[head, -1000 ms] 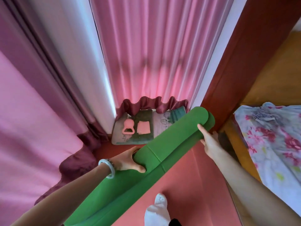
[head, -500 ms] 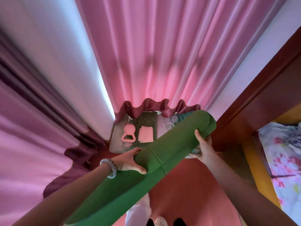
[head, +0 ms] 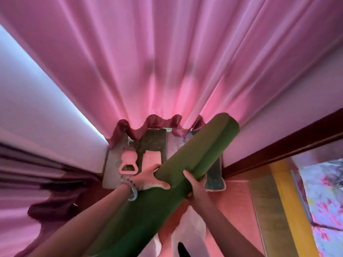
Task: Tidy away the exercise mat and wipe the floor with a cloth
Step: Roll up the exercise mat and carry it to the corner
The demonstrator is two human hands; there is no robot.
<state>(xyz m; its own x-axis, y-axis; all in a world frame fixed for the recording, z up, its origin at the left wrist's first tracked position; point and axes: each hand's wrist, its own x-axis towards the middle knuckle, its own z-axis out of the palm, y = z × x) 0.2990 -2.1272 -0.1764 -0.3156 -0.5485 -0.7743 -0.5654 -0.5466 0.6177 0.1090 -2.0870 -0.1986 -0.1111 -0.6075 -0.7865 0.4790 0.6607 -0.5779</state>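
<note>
A green folded exercise mat [head: 200, 151] runs diagonally from the lower left up toward the pink curtain, its far end raised near the curtain hem. My left hand [head: 150, 178], with a pale bangle on the wrist, grips the mat's left edge about halfway along, thumb on top. My right hand [head: 194, 184] grips the mat's right side just beside it, fingers curled round the underside. No cloth is in sight.
A pink curtain [head: 167, 62] fills the wall ahead. Below it a small floor rug [head: 115, 164] carries a pink kettlebell-shaped object [head: 129, 162] and a pink square [head: 152, 158]. A dark wooden frame [head: 278, 145] and a flowered bedspread [head: 323, 191] lie to the right. The floor [head: 235, 204] is pinkish red.
My right hand slid down the mat from its far end to beside my left hand. The mat's far end rose toward the curtain, and my view moved closer to it.
</note>
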